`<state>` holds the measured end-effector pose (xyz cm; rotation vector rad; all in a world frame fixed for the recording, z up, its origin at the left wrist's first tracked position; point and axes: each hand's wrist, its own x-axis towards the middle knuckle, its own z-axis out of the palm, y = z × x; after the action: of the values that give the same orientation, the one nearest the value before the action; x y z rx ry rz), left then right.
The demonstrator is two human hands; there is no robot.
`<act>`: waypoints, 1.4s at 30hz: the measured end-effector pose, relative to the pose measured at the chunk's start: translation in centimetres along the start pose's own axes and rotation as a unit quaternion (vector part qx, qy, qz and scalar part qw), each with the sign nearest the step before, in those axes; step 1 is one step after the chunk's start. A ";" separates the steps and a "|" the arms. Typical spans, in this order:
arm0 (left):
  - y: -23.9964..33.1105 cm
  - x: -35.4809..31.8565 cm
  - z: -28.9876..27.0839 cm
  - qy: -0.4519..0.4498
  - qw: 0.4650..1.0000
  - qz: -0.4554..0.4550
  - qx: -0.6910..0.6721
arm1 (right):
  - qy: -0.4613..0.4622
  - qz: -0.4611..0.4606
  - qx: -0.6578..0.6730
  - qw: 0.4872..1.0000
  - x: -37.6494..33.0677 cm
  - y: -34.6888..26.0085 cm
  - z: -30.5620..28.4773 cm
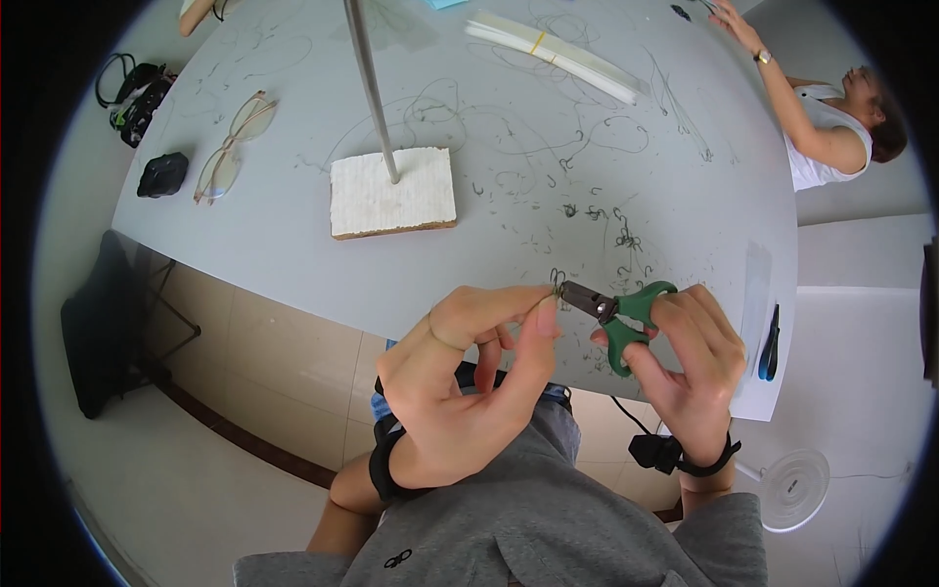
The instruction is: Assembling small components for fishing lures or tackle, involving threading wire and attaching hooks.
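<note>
Thumb and index finger of my left hand (465, 377) are pinched together on a small dark fish hook (558, 278). A thin line (440, 338) runs across the back of that hand's index finger. My right hand (696, 357) has its fingers through the green handles of a pair of scissors (627, 315). The short dark blades meet the hook right at my left fingertips; whether they are closed on the line, I cannot tell. Beyond the scissors, several loose fish hooks (626, 233) and bits of clipped line are scattered over the table.
A white block (393, 196) with an upright metal rod (370, 88) stands on the grey table (284, 235). Around it are eyeglasses (232, 147), a black case (163, 175) and banded clear strips (548, 54). A blue-black tool (770, 342) lies near the right edge. Another person (827, 127) sits at far right.
</note>
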<state>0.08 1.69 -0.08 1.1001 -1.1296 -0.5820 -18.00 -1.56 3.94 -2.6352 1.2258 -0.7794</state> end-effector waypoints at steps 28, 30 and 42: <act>-0.5 0.2 0.7 -0.048 0.994 -0.015 0.097 | -0.061 0.046 -0.001 0.997 0.3 1.4 -1.0; -0.5 0.1 0.7 -0.051 0.994 -0.010 0.095 | -0.063 0.045 -0.002 0.997 0.3 1.3 -1.0; -0.7 0.0 0.5 -0.054 0.993 0.026 0.099 | -0.064 0.038 -0.002 0.997 0.3 1.2 -1.0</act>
<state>-0.26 1.21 -0.65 1.2161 -1.3275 -0.5004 -19.16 -2.43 4.54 -2.5788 1.2863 -0.5866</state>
